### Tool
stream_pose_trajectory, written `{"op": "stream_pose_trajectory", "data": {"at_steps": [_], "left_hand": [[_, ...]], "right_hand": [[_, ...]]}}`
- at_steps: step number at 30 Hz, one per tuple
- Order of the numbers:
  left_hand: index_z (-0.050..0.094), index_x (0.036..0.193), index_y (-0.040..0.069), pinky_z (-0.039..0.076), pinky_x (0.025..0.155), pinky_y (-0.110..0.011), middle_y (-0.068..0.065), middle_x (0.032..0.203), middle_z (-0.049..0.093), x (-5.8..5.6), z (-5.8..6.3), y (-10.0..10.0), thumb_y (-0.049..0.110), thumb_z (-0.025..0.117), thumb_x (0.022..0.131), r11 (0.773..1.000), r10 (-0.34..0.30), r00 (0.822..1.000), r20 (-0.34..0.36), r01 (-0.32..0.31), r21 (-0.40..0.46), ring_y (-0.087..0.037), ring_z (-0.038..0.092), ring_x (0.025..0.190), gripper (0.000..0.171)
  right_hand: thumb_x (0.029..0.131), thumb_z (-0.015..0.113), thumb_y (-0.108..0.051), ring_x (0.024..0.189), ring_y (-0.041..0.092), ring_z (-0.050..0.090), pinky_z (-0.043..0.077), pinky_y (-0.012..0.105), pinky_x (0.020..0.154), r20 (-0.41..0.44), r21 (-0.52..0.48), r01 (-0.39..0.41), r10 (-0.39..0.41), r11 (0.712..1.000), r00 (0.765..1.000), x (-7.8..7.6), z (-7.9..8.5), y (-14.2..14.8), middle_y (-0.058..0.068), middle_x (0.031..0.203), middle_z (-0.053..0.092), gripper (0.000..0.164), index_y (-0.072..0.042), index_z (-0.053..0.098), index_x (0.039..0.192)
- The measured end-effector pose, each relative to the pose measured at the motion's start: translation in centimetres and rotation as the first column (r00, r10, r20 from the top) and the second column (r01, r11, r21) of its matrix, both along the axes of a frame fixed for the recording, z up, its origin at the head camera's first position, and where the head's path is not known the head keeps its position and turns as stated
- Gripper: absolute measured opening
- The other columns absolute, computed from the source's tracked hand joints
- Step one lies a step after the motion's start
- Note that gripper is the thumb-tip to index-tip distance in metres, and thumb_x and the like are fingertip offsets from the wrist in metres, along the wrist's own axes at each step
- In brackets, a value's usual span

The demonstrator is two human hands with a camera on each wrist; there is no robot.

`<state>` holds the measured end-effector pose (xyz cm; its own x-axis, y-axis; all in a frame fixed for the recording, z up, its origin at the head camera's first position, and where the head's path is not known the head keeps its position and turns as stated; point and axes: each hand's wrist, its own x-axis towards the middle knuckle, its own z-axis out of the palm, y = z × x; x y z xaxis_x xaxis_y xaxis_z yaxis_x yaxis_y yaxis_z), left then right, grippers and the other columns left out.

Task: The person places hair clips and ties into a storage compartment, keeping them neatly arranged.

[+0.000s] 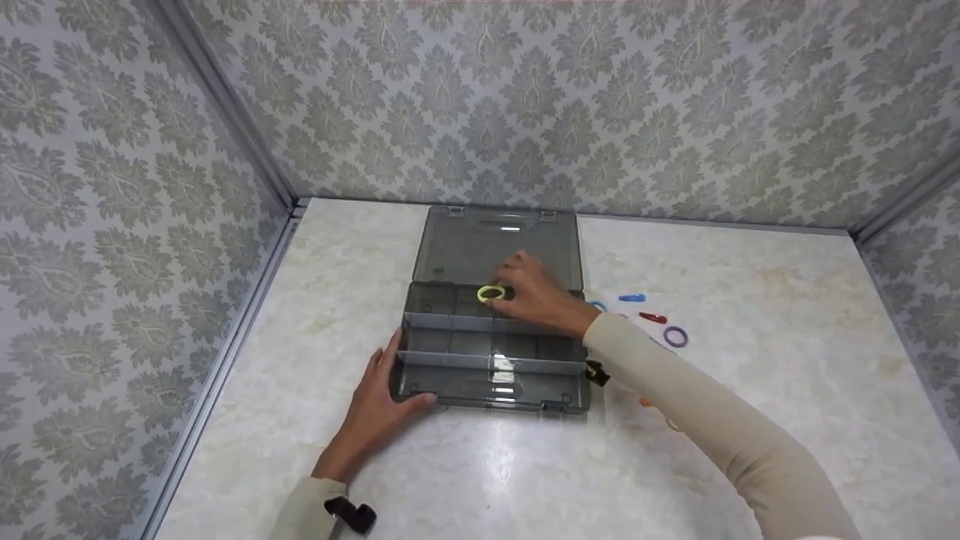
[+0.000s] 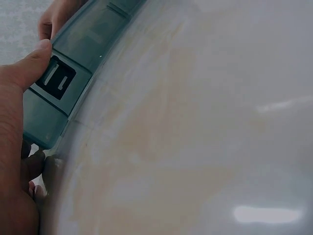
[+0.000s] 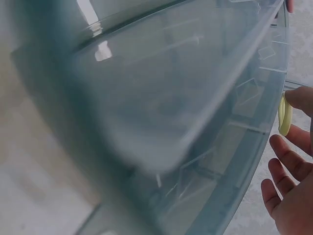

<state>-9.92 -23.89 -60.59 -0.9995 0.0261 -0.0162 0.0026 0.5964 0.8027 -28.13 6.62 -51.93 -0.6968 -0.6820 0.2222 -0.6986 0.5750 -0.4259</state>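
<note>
Fingers of the right hand (image 1: 536,294) pinch a yellow ring (image 1: 481,295), box (image 1: 465,343) just below them, left hand (image 1: 380,397) spread against its corner.

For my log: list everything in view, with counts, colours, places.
Table: one, marbled white, underneath.
Walls: three, patterned grey, left, back, right.
Box: one, smoky grey, centre.
Lid: one, smoky grey, behind, open.
Long dividers: two, pale, in box.
Yellow ring: one, yellow, above the box.
Blue clip: one, blue, right of box.
Red clip: one, red, near blue clip.
Purple ring: one, purple, near red clip.
Teal ring: one, teal, by box, partly hidden.
Orange pieces: two, orangish, right, mostly hidden.
Wrist devices: two, black, at wrists.
Sleeves: two, beige, both arms.
Left hand: one, bare, at box's front left corner.
Right hand: one, bare, pinching yellow ring.
</note>
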Motion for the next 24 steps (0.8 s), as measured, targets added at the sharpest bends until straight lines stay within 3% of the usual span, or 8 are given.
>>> {"op": "stream_pose_trajectory", "data": {"at_steps": [12,24], "left_hand": [[0.015,0.178,0.038,0.029,0.125,-0.076,-0.024,0.180,0.022,-0.3,0.3,0.3,0.061,0.089,0.088,1.000,0.013,0.999,0.047,-0.013,-0.015,-0.049,0.018,0.166,0.119],[0.016,0.179,0.032,0.028,0.126,-0.074,-0.025,0.179,0.023,-0.5,0.2,0.3,0.061,0.090,0.087,0.999,0.023,0.999,0.044,-0.022,-0.032,-0.049,0.018,0.166,0.122]], "right_hand": [[0.101,0.083,-0.032,0.114,0.030,0.060,0.050,0.051,0.099,0.000,0.013,-0.015,0.015,1.000,1.000,0.2,-0.5,-2.7,0.012,0.117,0.075,0.033,-0.004,0.081,0.118],[0.102,0.082,-0.037,0.117,0.028,0.058,0.051,0.049,0.100,0.023,0.043,-0.003,0.002,0.999,1.000,0.5,-0.9,-5.4,0.011,0.126,0.072,0.038,-0.006,0.081,0.123]]}}
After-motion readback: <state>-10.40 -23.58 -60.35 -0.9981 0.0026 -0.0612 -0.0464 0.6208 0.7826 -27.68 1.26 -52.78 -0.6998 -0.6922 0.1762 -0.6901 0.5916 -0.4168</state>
